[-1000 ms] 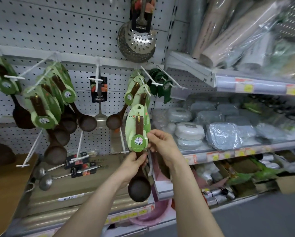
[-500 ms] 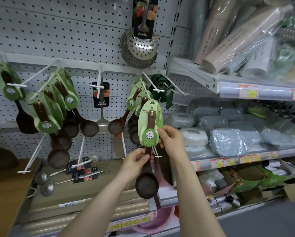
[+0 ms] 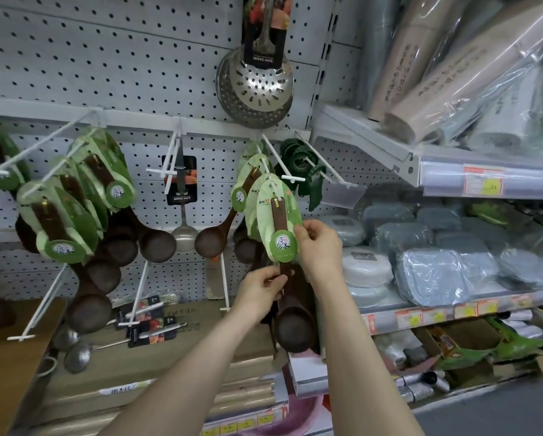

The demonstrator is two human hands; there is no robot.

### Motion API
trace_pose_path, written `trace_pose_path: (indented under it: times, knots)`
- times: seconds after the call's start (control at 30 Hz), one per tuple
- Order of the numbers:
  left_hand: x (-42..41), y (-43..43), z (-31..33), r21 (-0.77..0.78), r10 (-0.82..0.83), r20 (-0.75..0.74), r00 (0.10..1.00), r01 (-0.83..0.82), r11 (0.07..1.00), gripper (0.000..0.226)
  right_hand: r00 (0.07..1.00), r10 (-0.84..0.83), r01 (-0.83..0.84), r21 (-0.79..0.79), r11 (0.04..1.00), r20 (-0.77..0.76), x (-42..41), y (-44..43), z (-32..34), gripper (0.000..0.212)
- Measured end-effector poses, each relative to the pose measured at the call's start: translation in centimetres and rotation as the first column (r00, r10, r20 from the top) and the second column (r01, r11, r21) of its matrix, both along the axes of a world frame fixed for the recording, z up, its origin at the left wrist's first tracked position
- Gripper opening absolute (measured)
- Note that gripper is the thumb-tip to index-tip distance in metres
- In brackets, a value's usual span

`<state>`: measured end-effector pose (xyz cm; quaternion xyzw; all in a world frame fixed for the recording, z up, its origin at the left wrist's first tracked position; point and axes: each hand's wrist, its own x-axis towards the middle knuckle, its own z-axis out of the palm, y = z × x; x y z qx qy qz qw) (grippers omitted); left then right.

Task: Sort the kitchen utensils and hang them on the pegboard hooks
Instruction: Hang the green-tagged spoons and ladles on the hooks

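I hold the ladle (image 3: 294, 322) up against the pegboard (image 3: 106, 58), near its right edge. Its green card (image 3: 278, 221) is level with the hook (image 3: 292, 178) that already carries the other ladles (image 3: 209, 243). My left hand (image 3: 259, 289) pinches the dark handle just below the card, and my right hand (image 3: 320, 247) pinches the card's right edge between thumb and fingertips. I cannot tell whether the card's hole is over the hook's tip — card and white wire overlap there.

That is the risk. If I let go before the hole is truly seated, the heavy bowl would likely drag the ladle off toward the lower shelf. The thin card could also tear at the hole, and a hard push might set its neighbours swinging.

The ladle is dark brown wood — a deep round bowl hanging low on a slim handle. It is strapped to a pale leaf-shaped card with a round green badge. A steel skimmer (image 3: 257, 86) hangs above.
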<state>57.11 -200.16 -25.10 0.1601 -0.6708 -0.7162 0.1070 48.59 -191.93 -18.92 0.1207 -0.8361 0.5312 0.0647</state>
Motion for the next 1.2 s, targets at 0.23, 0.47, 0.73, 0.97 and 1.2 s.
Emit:
trace_pose_path:
  times: [0.23, 0.47, 0.73, 0.97, 1.2]
  knots:
    - [-5.2, -0.8, 0.2, -0.069, 0.124, 0.004, 0.992, -0.123, 0.99, 0.01, 0.998, 0.046, -0.046, -0.007, 0.999, -0.034, -3.4, -1.4, 0.3, 0.013]
    - [-9.2, -1.6, -1.1, -0.184, 0.253, 0.006, 0.967, -0.248, 0.951, 0.007, 0.993, 0.118, -0.117, -0.072, 0.991, 0.005, -6.0, -2.3, -0.3, 0.013]
    - [-7.8, -1.8, -3.6, -0.159, 0.19, 0.039, 0.981, -0.182, 0.97, 0.015, 1.0, 0.024, -0.026, -0.165, 0.986, -0.017, -4.6, -1.7, -5.4, 0.021]
    - [-2.0, -3.2, -3.6, -0.228, 0.12, -0.035, 0.992, -0.125, 0.966, 0.019, 0.994, -0.092, 0.096, -0.071, 0.993, 0.057, 1.5, -1.8, -10.2, 0.023]
    - [7.5, -7.0, -6.5, -0.134, 0.199, -0.051, 0.979, -0.204, 0.97, 0.037, 0.996, -0.08, 0.081, -0.007, 0.997, 0.047, 10.0, -5.1, -13.9, 0.015]
